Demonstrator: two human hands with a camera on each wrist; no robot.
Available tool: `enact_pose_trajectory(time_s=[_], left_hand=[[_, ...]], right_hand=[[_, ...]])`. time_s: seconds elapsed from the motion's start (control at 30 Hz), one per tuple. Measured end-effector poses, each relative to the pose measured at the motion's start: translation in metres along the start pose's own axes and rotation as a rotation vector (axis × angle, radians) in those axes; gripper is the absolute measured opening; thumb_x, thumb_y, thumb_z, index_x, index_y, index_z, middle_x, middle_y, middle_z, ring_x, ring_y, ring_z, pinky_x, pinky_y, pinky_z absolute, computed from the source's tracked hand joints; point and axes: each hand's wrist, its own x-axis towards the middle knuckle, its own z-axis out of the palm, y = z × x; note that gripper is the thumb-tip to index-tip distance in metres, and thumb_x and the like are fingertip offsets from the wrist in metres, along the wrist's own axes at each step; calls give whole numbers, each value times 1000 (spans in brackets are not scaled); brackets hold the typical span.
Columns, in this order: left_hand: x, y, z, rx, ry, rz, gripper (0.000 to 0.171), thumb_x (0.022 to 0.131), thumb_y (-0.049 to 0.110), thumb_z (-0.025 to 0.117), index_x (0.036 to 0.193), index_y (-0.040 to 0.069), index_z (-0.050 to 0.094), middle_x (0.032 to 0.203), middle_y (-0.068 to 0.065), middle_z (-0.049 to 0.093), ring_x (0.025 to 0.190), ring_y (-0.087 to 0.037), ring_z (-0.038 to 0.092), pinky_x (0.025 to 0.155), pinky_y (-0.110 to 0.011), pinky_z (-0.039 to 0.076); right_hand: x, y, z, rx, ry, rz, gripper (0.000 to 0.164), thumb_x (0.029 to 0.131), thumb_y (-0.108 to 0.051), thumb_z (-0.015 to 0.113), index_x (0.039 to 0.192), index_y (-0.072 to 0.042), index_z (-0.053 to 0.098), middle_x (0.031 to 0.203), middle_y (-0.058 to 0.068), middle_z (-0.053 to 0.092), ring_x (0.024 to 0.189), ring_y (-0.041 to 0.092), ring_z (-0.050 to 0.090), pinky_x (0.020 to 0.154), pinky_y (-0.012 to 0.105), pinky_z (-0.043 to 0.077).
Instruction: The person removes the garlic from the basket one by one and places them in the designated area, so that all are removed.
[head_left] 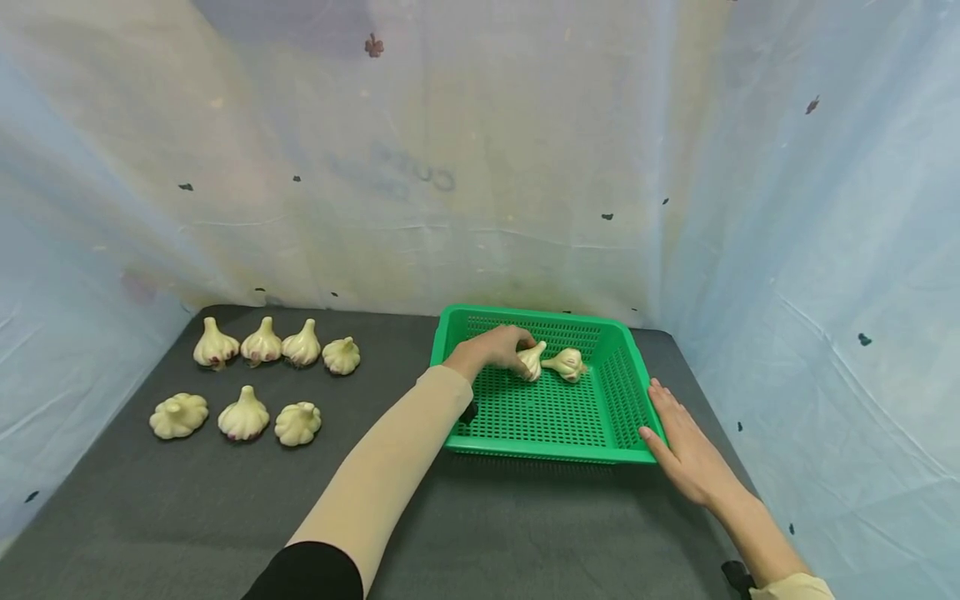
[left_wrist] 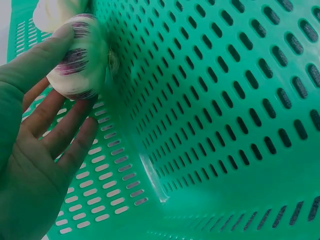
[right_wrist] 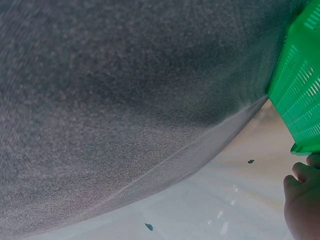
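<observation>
Inside a green plastic basket [head_left: 525, 451], my left hand [head_left: 495, 347] pinches a garlic bulb [head_left: 532, 362] between thumb and fingers. In the left wrist view that purple-streaked garlic bulb [left_wrist: 80, 65] lies against the thumb and fingertips, low in the basket. A second garlic bulb [head_left: 567, 365] lies on the basket floor just to its right, its stem pointing left. My right hand [head_left: 692, 454] rests with straight fingers against the basket's right outer side, near the front corner. In the right wrist view, the right hand [right_wrist: 306, 200] shows at the basket's rim [right_wrist: 307, 149].
On the dark grey table [head_left: 187, 500], several garlic bulbs stand to the left in two rows, a back row [head_left: 262, 342] and a front row [head_left: 243, 414]. Pale plastic sheeting [head_left: 487, 167] hangs behind the table and along both sides.
</observation>
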Motion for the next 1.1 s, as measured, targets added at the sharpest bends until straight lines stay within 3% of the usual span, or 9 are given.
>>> enact_pose_trajectory(time_s=[0.33,0.6,0.97,1.1], left_hand=[[-7,9,-5,-39,40,44,62,95,25,80,150,11,55,146,-7,59,130,-24,58,104,-40,51],[-14,20,-12,-78,80,126,61,93,26,82,147,12,58,142,-4,62,127,-21,59,102,-37,53],[-30,42,-31,-100,162,231,63,93,28,82,149,13,57,145,-2,59,120,-20,62,91,-32,56],[-40,50,-39,-88,192,260,64,93,29,82,150,16,56,147,-1,59,123,-22,61,94,-34,55]], right_hand=[[2,0,0,5,-9,-1,70,111,-28,50,166,-2,16,170,23,19,158,40,14,129,32,3],[1,0,-1,8,-7,2,70,110,-28,51,166,-2,17,171,22,18,158,41,14,128,29,1],[0,0,0,3,1,5,70,110,-29,51,166,-1,17,170,23,19,158,40,15,129,34,4],[0,-1,-1,6,4,3,70,110,-28,50,166,-1,17,170,23,19,158,40,15,129,34,4]])
